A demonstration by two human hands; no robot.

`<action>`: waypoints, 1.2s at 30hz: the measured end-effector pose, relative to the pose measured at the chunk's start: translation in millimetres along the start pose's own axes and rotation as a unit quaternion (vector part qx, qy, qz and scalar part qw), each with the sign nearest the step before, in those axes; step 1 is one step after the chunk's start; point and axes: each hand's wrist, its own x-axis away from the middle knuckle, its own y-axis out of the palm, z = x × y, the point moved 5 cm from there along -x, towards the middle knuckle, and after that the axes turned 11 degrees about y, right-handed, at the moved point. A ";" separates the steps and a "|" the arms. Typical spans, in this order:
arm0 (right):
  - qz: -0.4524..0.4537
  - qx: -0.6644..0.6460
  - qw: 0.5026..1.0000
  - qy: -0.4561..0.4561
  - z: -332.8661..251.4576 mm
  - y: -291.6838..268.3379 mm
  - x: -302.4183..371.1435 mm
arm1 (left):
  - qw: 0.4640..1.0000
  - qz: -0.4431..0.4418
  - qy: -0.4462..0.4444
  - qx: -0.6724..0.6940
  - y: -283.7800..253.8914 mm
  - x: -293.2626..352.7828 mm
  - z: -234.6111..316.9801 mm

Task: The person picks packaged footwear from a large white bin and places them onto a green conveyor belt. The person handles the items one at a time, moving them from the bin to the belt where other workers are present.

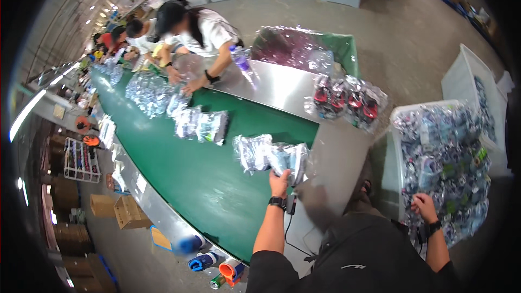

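My left hand [279, 184] grips the near edge of a clear plastic bag of pale shoes [287, 158] at the near right end of the green conveyor belt [184, 184]. Touching that bag on its left is another bag of pale shoes [252, 152]. On the right, my right hand [424, 207] is closed with its fingers curled, just over a white bin [398, 149] heaped with bagged shoes [434, 165]. Whether anything is in those fingers cannot be made out.
Bags of red and black shoes [346, 102] lie on the metal ledge, near a green bin [347, 49] of plastic film. Across the belt a person in white [209, 32] handles bags [187, 122]. Bottles [203, 261] line the near left edge; another bin [467, 70] stands far right.
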 end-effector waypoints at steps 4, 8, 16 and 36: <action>-0.011 0.032 0.999 -0.004 -24.7 11.9 5.8 | 0.998 -0.030 0.042 0.020 3.0 67.6 27.8; -0.039 0.031 0.999 0.000 -26.5 23.6 4.2 | 0.994 -0.078 0.079 -0.021 24.7 128.5 56.5; -0.219 0.088 0.969 -0.071 -139.8 133.7 5.7 | 0.971 -0.213 -0.012 0.108 78.7 193.0 79.3; -0.323 -0.156 0.928 0.106 -125.6 236.9 -3.7 | 0.945 -0.157 -0.161 0.236 68.3 208.6 30.1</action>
